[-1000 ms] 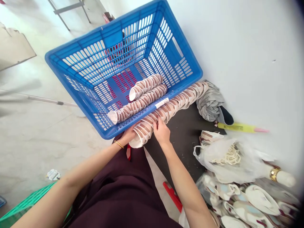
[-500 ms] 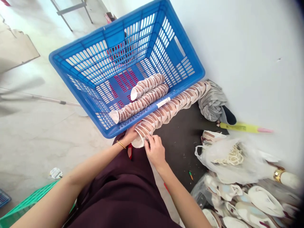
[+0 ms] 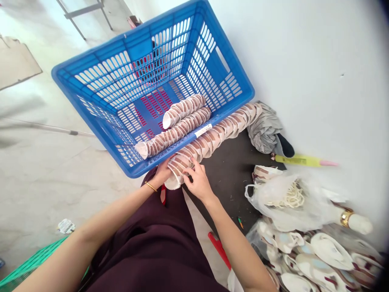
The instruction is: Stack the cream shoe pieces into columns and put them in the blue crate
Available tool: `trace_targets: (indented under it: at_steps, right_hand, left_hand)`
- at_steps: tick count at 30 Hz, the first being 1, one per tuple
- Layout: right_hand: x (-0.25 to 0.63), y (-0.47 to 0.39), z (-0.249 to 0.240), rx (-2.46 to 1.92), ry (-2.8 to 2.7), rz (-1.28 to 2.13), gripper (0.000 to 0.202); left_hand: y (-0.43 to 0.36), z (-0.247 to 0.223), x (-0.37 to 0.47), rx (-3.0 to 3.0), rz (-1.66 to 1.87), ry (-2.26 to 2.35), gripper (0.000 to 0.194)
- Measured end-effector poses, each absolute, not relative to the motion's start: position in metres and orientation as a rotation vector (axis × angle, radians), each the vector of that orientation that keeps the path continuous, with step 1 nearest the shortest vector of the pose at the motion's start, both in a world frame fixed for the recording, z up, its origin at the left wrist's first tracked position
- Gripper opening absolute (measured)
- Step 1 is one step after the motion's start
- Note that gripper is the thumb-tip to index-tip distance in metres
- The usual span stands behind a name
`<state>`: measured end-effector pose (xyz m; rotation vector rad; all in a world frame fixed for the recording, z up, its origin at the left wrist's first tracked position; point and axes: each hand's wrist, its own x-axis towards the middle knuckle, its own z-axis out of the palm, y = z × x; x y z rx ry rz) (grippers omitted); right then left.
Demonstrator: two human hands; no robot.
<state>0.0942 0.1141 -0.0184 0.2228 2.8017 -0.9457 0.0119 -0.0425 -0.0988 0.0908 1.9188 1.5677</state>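
At the far left a green slotted crate (image 3: 27, 265) shows only a corner at the frame's lower edge, with bare concrete floor (image 3: 45, 182) open between it and the blue plastic crate (image 3: 100, 125). That crate is rectangular, with slotted lattice walls; 2 rows of nested brown-and-white paper cups (image 3: 174, 129) lie along its near wall, leaving most of its bottom free. Just outside the near rim, a longer row of nested cups (image 3: 212, 136) runs diagonally up to the right. The left hand (image 3: 162, 172), a gold bangle (image 3: 150, 186) on its wrist, is cupped under that row's near end, partly hidden. The right hand (image 3: 197, 182) is curled against the same end, fingertips on the cup rims. Further right, crumpled grey cloth (image 3: 266, 129) lies by the white wall (image 3: 304, 61), then a clear plastic bag (image 3: 285, 202) beside flat printed blanks (image 3: 319, 255).
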Motion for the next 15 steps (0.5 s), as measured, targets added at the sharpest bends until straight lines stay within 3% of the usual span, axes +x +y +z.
trace_targets:
  at_steps: [9,15]
  right_hand:
    - [0.083,0.12,-0.023,0.326,2.801,-1.023,0.016]
    - [0.059,0.124,-0.022,0.795,2.678,-0.978,0.05]
  left_hand:
    - [-0.038,-0.091,0.009,0.052,1.549,1.911,0.045]
    - [-0.036,-0.089,0.007,0.071,1.501,1.958,0.041]
